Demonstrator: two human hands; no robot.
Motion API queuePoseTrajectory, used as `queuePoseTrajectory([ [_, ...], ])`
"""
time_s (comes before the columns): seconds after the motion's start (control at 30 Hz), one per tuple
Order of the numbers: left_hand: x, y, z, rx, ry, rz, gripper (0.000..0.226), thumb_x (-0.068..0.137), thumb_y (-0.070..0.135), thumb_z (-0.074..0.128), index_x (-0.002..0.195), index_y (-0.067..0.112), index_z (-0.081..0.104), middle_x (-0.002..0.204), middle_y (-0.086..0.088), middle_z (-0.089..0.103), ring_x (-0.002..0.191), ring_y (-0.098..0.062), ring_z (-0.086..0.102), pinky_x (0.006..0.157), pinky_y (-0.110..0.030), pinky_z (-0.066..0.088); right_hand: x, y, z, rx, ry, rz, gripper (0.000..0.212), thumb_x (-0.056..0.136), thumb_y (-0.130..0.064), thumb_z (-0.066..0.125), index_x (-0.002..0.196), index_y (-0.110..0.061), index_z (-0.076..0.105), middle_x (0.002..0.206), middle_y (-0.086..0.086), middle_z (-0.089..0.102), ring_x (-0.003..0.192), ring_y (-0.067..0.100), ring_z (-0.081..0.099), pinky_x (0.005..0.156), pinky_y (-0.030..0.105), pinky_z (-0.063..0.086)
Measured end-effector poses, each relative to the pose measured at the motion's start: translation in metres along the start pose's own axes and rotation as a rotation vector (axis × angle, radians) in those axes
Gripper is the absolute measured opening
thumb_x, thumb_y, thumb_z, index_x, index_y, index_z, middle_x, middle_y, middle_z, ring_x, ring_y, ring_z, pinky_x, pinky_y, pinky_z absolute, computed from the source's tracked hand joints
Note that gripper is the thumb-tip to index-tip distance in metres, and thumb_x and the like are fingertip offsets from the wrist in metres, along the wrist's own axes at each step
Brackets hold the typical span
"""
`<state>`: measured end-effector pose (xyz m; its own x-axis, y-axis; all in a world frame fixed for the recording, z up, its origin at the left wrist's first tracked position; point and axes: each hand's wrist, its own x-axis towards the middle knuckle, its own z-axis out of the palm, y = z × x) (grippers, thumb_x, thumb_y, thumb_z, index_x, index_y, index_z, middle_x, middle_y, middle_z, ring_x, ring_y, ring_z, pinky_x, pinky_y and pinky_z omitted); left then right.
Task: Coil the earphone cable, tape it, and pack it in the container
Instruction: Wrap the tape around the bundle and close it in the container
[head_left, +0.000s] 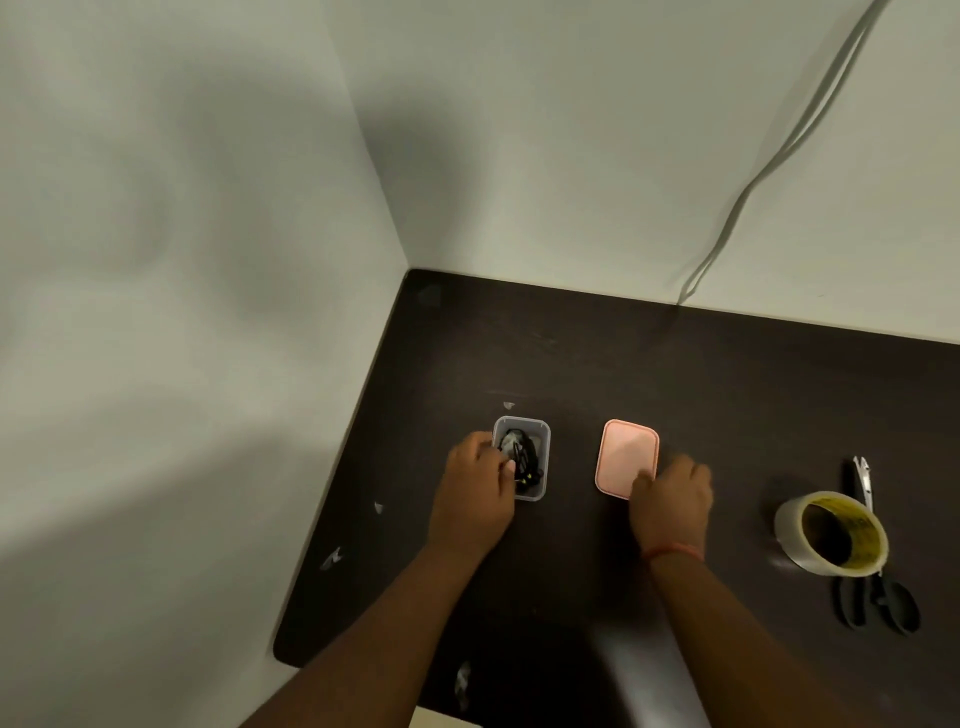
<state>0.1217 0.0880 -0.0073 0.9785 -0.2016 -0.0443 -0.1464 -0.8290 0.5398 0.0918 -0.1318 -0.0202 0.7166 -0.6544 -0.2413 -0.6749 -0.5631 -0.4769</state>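
Left hand (475, 486) fingers in container (540, 462); right hand (672, 499) on lid (623, 452) edge.

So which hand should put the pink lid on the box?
Probably the right hand: its fingers already rest on the flat pink plastic lid. The left hand is busy at the small clear plastic container, touching the coiled black earphone cable inside.

The container (540, 434) is clear, smooth plastic; its lid (623, 452) is matt pink plastic. The table (675, 374) looks dark, matt wood, and the tape roll (795, 530) is glossy.
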Motion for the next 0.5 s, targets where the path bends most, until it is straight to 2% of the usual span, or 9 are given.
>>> queuePoseTrajectory([
  [0.07,0.001,0.0,0.0,-0.064,0.033,-0.081,0.016,0.098,0.028,0.05,0.099,0.016,0.06,0.117,0.002,0.053,0.106,-0.011,0.053,0.088,-0.027,0.051,0.008,0.012,-0.003,-0.033,-0.025,0.154,0.037,0.09,-0.016,0.061,0.12,0.002,0.05,0.127,0.026,0.049,0.115,0.042,0.049,0.096,0.049,0.044],
  [0.17,0.004,0.003,-0.002,-0.105,0.06,-0.165,0.007,0.097,0.024,0.054,0.092,0.019,0.054,0.105,0.002,0.053,0.093,-0.011,0.055,0.08,-0.029,0.053,0.019,0.023,-0.001,-0.094,-0.06,0.204,0.035,0.093,-0.019,0.059,0.12,0.002,0.053,0.126,0.026,0.052,0.115,0.042,0.051,0.097,0.049,0.045],
  [0.27,0.005,0.007,-0.003,-0.106,0.078,-0.171,0.001,0.095,0.019,0.055,0.094,0.019,0.055,0.104,0.0,0.054,0.092,-0.012,0.055,0.079,-0.029,0.054,0.028,0.026,0.001,-0.161,-0.117,0.161,0.024,0.092,-0.016,0.055,0.107,0.0,0.064,0.111,0.022,0.062,0.102,0.038,0.058,0.092,0.047,0.05],
  [0.33,0.006,0.012,-0.004,-0.105,0.097,-0.135,0.0,0.095,0.018,0.055,0.095,0.018,0.055,0.104,0.0,0.054,0.094,-0.013,0.054,0.08,-0.031,0.054,0.032,0.024,0.002,-0.153,-0.134,0.173,0.022,0.092,-0.015,0.053,0.103,-0.001,0.066,0.108,0.021,0.063,0.097,0.036,0.06,0.089,0.047,0.052],
  [0.5,0.009,0.029,-0.002,-0.123,0.097,-0.109,0.006,0.095,0.017,0.055,0.099,0.017,0.06,0.111,0.0,0.057,0.102,-0.011,0.054,0.086,-0.027,0.051,0.035,0.016,0.004,-0.098,-0.155,0.212,0.026,0.095,-0.017,0.049,0.112,-0.002,0.063,0.115,0.02,0.06,0.101,0.036,0.06,0.089,0.046,0.051],
])
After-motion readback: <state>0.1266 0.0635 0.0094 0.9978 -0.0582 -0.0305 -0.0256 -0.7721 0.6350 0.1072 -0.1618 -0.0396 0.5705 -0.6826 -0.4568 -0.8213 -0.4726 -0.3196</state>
